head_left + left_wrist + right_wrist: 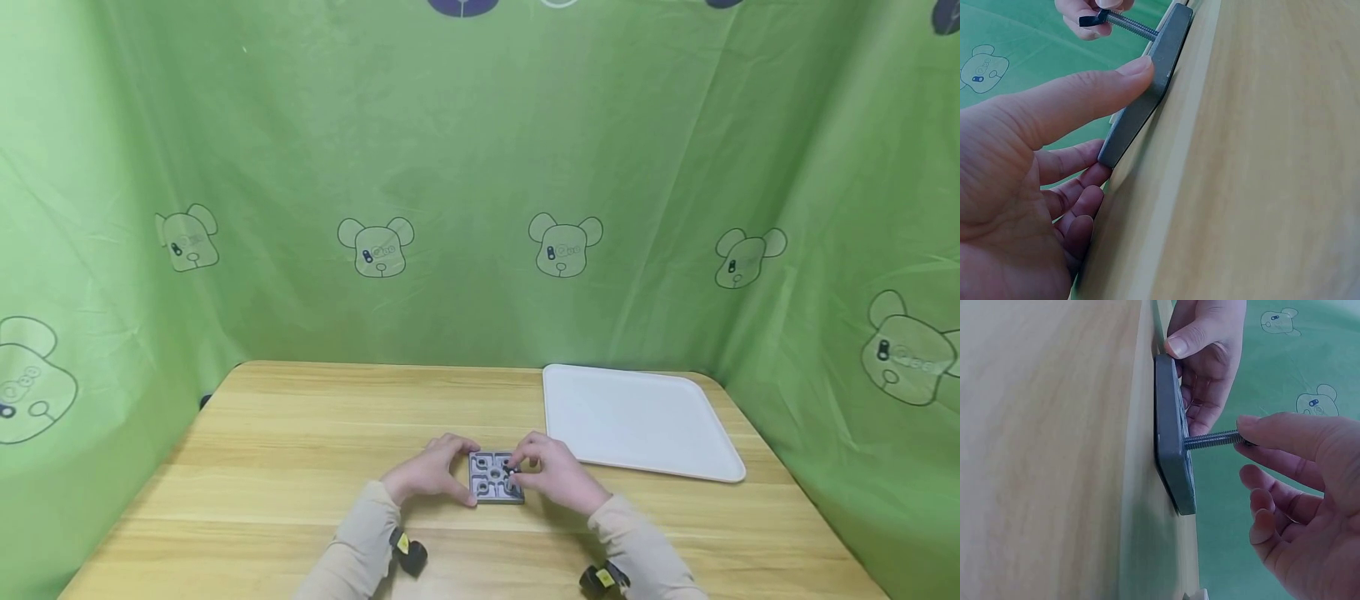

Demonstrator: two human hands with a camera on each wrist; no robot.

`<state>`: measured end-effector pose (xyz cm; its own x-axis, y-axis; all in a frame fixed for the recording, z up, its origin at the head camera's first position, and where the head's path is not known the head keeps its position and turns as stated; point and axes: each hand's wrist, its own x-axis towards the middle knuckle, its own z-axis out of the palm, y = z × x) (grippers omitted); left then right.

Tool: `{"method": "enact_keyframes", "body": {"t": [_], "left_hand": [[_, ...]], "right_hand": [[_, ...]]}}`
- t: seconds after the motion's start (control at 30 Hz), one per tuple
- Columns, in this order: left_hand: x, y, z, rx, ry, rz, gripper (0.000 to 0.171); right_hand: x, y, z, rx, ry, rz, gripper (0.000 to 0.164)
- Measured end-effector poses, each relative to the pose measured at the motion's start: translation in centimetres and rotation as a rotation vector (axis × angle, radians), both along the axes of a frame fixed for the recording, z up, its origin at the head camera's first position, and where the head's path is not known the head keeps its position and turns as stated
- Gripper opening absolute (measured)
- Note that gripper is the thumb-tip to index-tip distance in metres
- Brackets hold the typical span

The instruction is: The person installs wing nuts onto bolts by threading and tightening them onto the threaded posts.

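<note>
1 table [315, 417], light wood grain running 9 to 3 o'clock. On it, 2 items: 1 grey square block [491, 477] near centre, hollowed top facing up; 1 white rectangular tray [637, 417] at 2 o'clock from block, well apart, reaching the 12 o'clock edge.

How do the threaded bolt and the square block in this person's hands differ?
Shape: the bolt is a slim rod ringed with thread; the block is broad and square, with recesses on top.
Pose: the bolt stands up from the block's upper face, while the block lies flat on the table.
Hold: the right hand pinches the bolt; the left hand grips the block.
Both look grey.
</note>
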<state>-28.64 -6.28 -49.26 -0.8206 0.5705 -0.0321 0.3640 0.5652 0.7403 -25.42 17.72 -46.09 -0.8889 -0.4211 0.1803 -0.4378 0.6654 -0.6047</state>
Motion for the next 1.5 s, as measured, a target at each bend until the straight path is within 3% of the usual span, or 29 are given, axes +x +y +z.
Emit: {"method": "enact_keyframes", "body": {"t": [0.33,0.53,0.67,0.8,1.03,1.5], "left_hand": [[-0.1,-0.1,-0.2,-0.002,0.004,0.001,0.083],[-0.2,-0.1,-0.4,-0.004,0.001,0.008,0.083],[-0.1,-0.1,-0.3,-0.004,0.007,0.011,0.083],[-0.1,0.0,-0.3,-0.001,0.003,0.013,0.082],[-0.3,-0.1,-0.4,0.000,-0.002,0.013,0.082],[-0.2,0.0,-0.3,0.009,0.002,0.006,0.083]], "right_hand": [[0.2,-0.5,-0.2,0.014,0.020,-0.029,0.014],[0.1,-0.1,-0.2,-0.021,-0.013,0.007,0.031],[-0.1,0.6,0.1,-0.108,-0.068,0.054,0.031],[-0.3,1.2,0.2,-0.194,-0.186,0.101,0.027],[-0.7,1.7,-0.1,-0.240,-0.305,0.130,0.027],[-0.5,1.5,0.0,-0.229,-0.269,0.098,0.028]]}}
